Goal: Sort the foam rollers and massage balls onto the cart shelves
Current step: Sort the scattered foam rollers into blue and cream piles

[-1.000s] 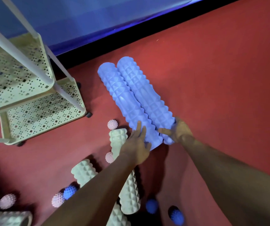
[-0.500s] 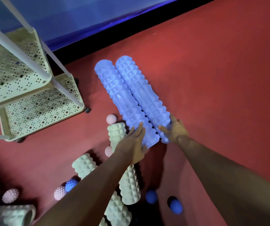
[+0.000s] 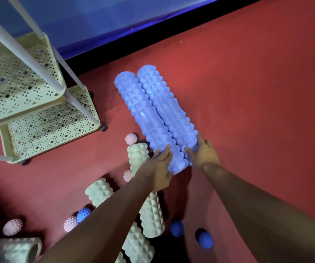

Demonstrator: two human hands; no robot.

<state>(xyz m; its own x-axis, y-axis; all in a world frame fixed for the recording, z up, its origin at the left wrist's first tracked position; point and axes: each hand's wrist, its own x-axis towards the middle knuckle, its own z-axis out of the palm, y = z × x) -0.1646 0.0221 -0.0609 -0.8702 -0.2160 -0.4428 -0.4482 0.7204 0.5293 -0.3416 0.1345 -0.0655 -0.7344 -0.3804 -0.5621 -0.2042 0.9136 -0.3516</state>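
Note:
Two long blue foam rollers lie side by side on the red floor, the left roller (image 3: 145,118) touching the right roller (image 3: 168,103). My left hand (image 3: 158,171) rests with straight fingers on the near end of the left one. My right hand (image 3: 204,154) cups the near end of the right one, thumb and fingers on either side. Short pale green rollers (image 3: 98,191) (image 3: 151,217) lie under my left arm. Spiky pink balls (image 3: 131,138) (image 3: 70,223) and blue balls (image 3: 176,228) (image 3: 205,240) are scattered around them. The pale green perforated cart (image 3: 88,103) stands at the left with bare shelves.
The cart's white posts (image 3: 19,52) rise toward me on the left. A dark baseboard and blue wall (image 3: 152,21) border the floor at the back. Another pale roller (image 3: 19,249) lies at the bottom left corner, next to a pink ball (image 3: 12,226).
Both hands have settled closer onto the near ends of the blue rollers; my right hand now wraps the right roller's end. The rollers have stayed in place.

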